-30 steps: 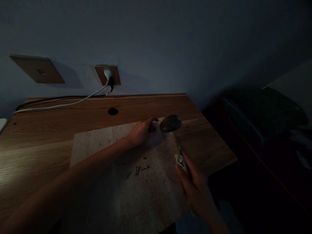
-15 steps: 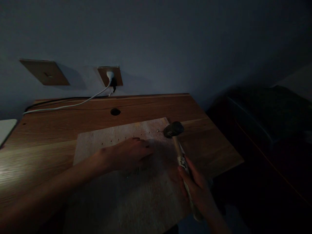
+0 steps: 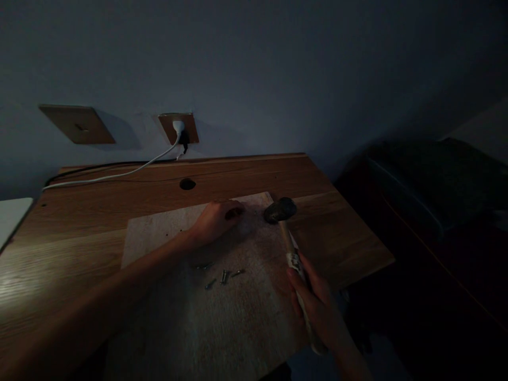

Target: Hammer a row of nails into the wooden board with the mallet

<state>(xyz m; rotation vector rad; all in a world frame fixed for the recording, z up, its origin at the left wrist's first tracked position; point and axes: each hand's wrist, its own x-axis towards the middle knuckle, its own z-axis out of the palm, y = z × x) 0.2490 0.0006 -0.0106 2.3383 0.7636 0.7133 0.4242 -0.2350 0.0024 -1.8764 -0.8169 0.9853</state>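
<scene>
My right hand is wrapped around the wooden handle of a hammer. The thick dark hammer head rests over the far right corner of a pale wooden board. Above the far part of the board is my left hand, fingers curled together just left of the hammer head; what they hold, if anything, is hidden. Several small metal screws lie loose on the board nearer to me. Small dark dots in the board show beside my left wrist, and my hand covers the others.
Under the board is a brown wooden table with a round cable hole. A white cable and a black one run from a wall outlet along the back. A white flat object sits at the left edge.
My left hand has moved up and away from the loose screws toward the board's far edge, uncovering them and covering some of the dots. The hammer stays almost in place.
</scene>
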